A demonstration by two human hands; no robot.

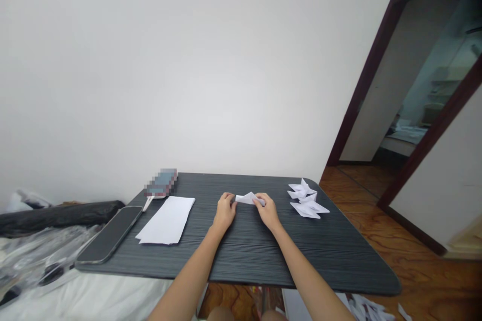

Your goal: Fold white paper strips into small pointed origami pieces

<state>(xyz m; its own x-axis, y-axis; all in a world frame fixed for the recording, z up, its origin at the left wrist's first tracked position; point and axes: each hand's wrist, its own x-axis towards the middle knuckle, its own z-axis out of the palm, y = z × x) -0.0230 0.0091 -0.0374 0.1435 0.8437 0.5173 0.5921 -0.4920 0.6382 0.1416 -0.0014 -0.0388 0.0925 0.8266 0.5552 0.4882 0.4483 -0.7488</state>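
A folded white paper boat [247, 198] is held just above the dark table, with a raised peak in its middle. My left hand [226, 209] pinches its left end between thumb and fingers. At the opposite end, my right hand [267, 208] grips the paper, thumb in front and fingers behind. Several finished-looking paper boats [307, 200] sit clustered to the right of my right hand. Left of my left hand lies a stack of white paper sheets [168, 220], flat and slightly uneven at the edges.
The dark wood-grained table [248, 256] has rounded corners and stands against a white wall. A black tablet or large phone [111, 234] lies at its left edge, near a blurred device [161, 183]. Plastic-wrapped items [48, 251] are left of the table; a doorway [376, 125] is right.
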